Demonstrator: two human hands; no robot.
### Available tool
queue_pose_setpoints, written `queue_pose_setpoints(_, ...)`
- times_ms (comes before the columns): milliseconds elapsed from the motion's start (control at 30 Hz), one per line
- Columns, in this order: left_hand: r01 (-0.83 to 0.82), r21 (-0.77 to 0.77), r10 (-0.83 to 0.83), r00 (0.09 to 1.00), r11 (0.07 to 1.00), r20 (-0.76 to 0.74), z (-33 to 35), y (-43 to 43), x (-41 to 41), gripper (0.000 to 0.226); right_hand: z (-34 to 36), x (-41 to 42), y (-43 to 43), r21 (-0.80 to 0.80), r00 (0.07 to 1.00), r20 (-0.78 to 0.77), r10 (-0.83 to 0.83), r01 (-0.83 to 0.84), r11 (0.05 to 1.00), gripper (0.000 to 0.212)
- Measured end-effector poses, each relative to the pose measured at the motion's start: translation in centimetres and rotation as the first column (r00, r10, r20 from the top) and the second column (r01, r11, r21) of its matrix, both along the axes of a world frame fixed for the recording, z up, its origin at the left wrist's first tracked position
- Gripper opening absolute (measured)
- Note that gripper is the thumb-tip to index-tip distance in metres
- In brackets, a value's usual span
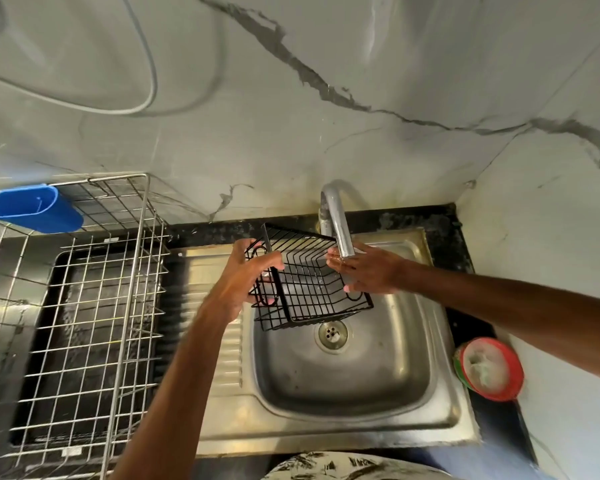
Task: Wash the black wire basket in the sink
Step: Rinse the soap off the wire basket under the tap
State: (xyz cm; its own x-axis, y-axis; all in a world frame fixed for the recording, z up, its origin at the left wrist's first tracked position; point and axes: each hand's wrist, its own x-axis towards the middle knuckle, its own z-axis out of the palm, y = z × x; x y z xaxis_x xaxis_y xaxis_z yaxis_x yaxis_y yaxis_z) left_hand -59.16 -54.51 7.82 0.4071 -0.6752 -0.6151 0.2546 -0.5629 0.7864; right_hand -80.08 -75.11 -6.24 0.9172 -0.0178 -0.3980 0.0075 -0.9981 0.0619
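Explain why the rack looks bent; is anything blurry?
Head view: wide-angle lens bows the dish rack and wall seams; the rack's left edge is smeared; glare glints on the tap and sink; the black wire basket looks sharp.

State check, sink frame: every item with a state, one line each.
black wire basket: lifted over sink, tilted, empty.
faucet: thin trickle, it seems.
left hand: grips basket's side.
right hand: flat, under faucet, against basket.
sink: unplugged, no pooled water.
red tub: uncovered, beside sink.
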Motion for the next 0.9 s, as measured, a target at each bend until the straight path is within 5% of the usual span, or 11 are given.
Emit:
queue_pose_setpoints(167,-0.032,-0.002,0.032,0.999,0.999,0.040,-0.9,0.0,0.3,0.071,-0.6,-1.0,1.5,0.130,0.998,0.043,0.038,-0.044,0.991,0.062)
queue_pose_setpoints(333,0.051,0.061,-0.059,0.989,0.997,0.134,0.2,0.6,0.0,0.105,-1.5,-2.1,2.0,0.254,0.990,-0.042,0.133,-0.118,0.960,0.052)
queue_pose_setpoints(467,0.084,0.059,-0.089,0.993,0.995,0.082,0.2,0.7,0.2,0.067,1.0,0.0,-0.1,0.239,0.999,-0.015,0.032,-0.027,0.971,0.062)
queue_pose_setpoints(667,-0.014,0.051,0.009,0.994,0.999,0.109,0.6,0.8,0.2,0.113,0.5,0.2,1.4,0.185,0.999,0.038,-0.038,0.030,0.982,0.072)
queue_pose_setpoints(900,-0.006,0.062,-0.002,0.992,0.998,0.127,-0.3,1.3,0.4,0.096,-0.3,-2.5,4.5,0.426,0.998,-0.050,-0.042,0.059,0.903,0.056)
